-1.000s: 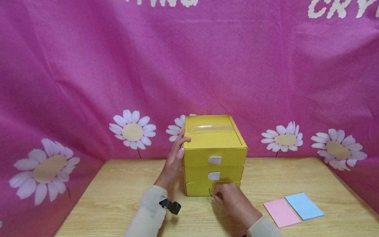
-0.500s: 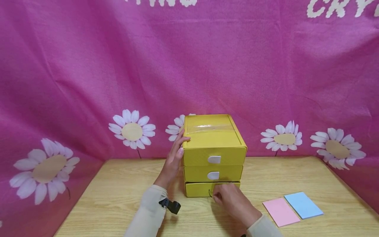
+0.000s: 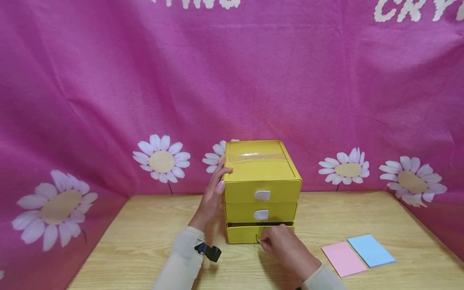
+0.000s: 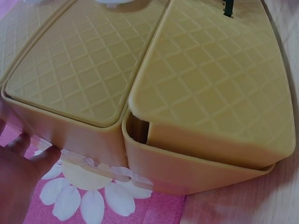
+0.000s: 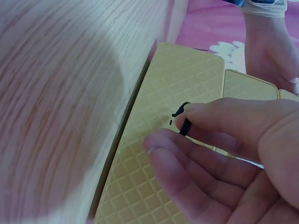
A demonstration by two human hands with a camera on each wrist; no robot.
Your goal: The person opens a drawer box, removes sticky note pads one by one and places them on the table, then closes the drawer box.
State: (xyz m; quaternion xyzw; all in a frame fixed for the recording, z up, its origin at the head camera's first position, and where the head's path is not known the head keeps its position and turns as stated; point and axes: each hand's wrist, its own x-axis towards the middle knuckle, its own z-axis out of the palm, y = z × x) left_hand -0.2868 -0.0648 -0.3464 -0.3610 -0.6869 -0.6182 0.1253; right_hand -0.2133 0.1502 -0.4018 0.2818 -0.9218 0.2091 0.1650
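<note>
Trouble could be caused first by the thin black pull loop (image 5: 186,127), which is pinched between thumb and fingers of the right hand (image 3: 284,246): if it is tugged at a slant, the yellow, diamond-embossed bottom drawer (image 3: 242,235) could be skewed and jammed, or the loop could be let slip. The drawer is held slightly out at the foot of the yellow, boxy, three-tiered drawer unit (image 3: 261,171), which is set on the pale wood-grained surface (image 3: 163,241). The unit's left side is touched by the left hand (image 3: 211,198), its fingers extended along the edge and wrapped round nothing; should too little pressure be given there, the whole unit could be dragged forward.

The drawer fronts are patterned with raised crossing lines and rounded at the corners; their walls look thin and plastic. The upper two are fitted with flat white tabs (image 3: 262,195), and the top is crossed by glossy clear tape (image 3: 253,156). To the right, well apart from the unit, a rectangular pink paper pad (image 3: 344,259) and a rectangular light blue paper pad (image 3: 371,250) are laid flat, side by side
</note>
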